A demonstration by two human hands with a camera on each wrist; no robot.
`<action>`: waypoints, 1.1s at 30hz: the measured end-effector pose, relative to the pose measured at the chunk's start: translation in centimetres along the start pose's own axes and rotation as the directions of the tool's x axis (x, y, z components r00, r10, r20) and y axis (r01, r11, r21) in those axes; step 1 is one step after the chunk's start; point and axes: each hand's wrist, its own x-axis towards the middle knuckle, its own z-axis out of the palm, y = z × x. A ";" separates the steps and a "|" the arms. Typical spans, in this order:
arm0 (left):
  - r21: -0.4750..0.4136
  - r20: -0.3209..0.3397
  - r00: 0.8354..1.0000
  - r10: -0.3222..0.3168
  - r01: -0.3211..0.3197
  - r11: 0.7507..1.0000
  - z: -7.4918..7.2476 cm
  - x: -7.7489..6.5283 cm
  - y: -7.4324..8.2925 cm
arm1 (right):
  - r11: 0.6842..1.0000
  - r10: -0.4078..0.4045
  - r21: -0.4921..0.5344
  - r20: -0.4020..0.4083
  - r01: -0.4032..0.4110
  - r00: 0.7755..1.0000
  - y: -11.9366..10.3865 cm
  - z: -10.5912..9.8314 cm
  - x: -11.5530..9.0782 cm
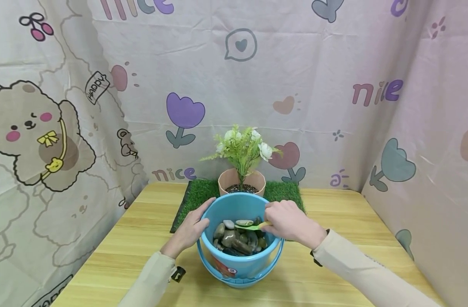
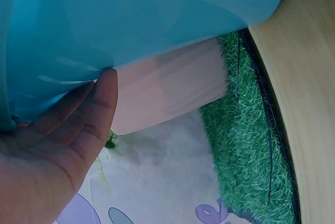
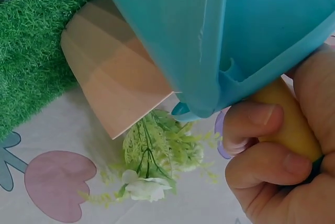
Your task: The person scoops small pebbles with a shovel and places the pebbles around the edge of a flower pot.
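Note:
A blue bucket holds several wet-looking stones in grey and brown. At its left rim my left hand grips the bucket, thumb over the edge and fingers against the outer wall. My right hand, at the right rim, is curled round the yellow handle of a small garden trowel. The trowel's green blade lies over the stones inside the bucket; its shape is only partly visible. A pale oval stone sits just behind the blade.
Behind the bucket, a pink pot with dark filling and a white-flowered plant stands on a green grass mat. All rest on a wooden table. A printed cloth hangs around the back and sides.

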 end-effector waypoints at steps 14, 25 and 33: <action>-0.004 -0.015 1.000 0.004 -0.004 1.000 0.2 -0.1 -0.3 | 0.996 0.084 0.006 0.040 -0.084 0.996 0.3 0.0 1.3; -0.017 -0.015 1.000 0.009 -0.009 1.000 0.2 0.0 -0.3 | 0.993 -0.059 -0.106 -0.065 0.052 0.996 1.0 0.8 1.0; -0.015 -0.021 1.000 0.010 -0.010 1.000 0.3 -0.2 -0.2 | 0.998 -0.034 -0.051 -0.129 0.027 0.991 1.9 1.3 0.1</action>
